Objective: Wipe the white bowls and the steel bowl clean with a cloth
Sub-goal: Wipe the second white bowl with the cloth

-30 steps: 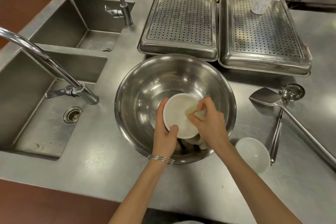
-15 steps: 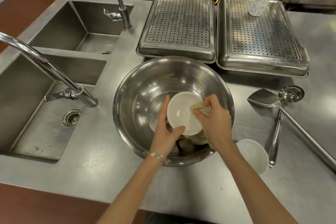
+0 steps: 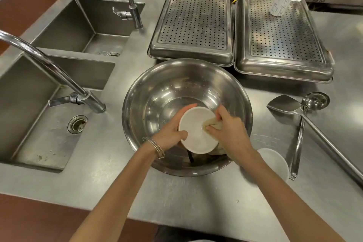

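Inside the steel mixing bowl (image 3: 167,92), the left hand (image 3: 170,133) grips a white bowl (image 3: 196,135) by its rim. The right hand (image 3: 229,133) pinches a cloth (image 3: 213,123) against its inside. A 2nd white bowl (image 3: 275,161) sits just right of the steel one, partly hidden by the right forearm, beside a ladle (image 3: 314,100) and a turner (image 3: 282,104). 2 perforated trays (image 3: 192,21) lie behind.

No text can be read; the white roll (image 3: 282,0) bears small blue marks (too blurred)

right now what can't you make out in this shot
Head view:
- Floor of the steel bowl: covered by the held white bowl and left hand.
- Cloth: mostly balled inside the right hand.
- Second white bowl: partly behind the right forearm.
- Spatula handle: cut off by the right edge.
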A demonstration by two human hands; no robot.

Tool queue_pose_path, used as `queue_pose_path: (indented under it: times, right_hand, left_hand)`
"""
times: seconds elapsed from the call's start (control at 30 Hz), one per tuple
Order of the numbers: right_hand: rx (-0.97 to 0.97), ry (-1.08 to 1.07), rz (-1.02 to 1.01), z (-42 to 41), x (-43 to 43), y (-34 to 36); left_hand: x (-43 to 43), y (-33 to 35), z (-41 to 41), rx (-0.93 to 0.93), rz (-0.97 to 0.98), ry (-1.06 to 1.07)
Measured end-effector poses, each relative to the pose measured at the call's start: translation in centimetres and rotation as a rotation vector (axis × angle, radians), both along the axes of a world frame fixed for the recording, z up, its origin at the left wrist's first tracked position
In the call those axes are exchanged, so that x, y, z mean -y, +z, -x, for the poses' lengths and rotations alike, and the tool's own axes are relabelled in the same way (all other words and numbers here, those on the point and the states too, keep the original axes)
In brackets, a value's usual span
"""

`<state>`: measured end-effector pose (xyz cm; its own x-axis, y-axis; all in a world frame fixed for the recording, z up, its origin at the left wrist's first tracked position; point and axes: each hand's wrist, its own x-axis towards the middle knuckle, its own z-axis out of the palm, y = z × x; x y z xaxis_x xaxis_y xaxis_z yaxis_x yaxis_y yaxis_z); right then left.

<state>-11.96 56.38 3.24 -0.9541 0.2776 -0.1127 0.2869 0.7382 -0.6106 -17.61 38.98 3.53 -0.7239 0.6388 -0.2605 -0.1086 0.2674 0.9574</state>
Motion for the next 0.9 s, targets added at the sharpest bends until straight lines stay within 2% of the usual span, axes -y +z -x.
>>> queue_pose_path:
  times: [0.07, 0.17, 0.27, 0.33, 0.4, 0.5, 0.57, 0.63, 0.73, 0.83, 0.9]
  right_hand:
    - [-0.072, -0.091, 0.033, -0.3, 0.1, 0.0]
    - [-0.143, -0.221, 0.153, -0.4, 0.8, 0.3]
    - [-0.124, -0.217, 0.189, -0.6, 1.7, 0.2]
    - [-0.106, -0.154, 0.179, -0.5, 1.3, 0.3]
    - [-0.078, -0.075, 0.155, -0.2, 0.4, 0.5]
    - [0.024, 0.058, 0.045, 0.2, -0.6, 0.4]
    - [0.026, 0.061, 0.022, 0.2, -0.6, 0.3]
    - [-0.027, -0.006, 0.04, 0.3, -0.3, 0.4]
    - [-0.088, -0.121, 0.168, 0.1, 0.7, 0.2]
    - [-0.122, -0.208, 0.261, -0.2, 1.8, 0.0]
    - [-0.134, -0.177, 0.257, -0.5, 2.3, -0.1]
  left_hand:
    - [-0.3, -0.3, -1.0, -0.065, -0.071, 0.092]
    - [-2.0, -1.8, -4.6, -0.115, -0.222, 0.42]
    - [-3.0, -2.6, -5.8, -0.144, -0.272, 0.629]
    - [-2.6, -2.4, -5.3, -0.138, -0.276, 0.577]
    - [-1.5, -1.2, -4.4, -0.017, -0.257, 0.413]
    - [-0.2, 0.4, -1.8, 0.087, -0.07, 0.099]
    - [0.1, 0.9, -0.6, 0.11, -0.018, 0.0]
    - [0.0, 0.6, -0.8, 0.053, -0.053, 0.06]
    - [-0.6, -1.0, -2.9, -0.155, -0.141, 0.349]
    - [-1.8, -2.3, -5.4, -0.121, -0.252, 0.58]
    - [-2.3, -2.5, -6.1, -0.125, -0.285, 0.654]
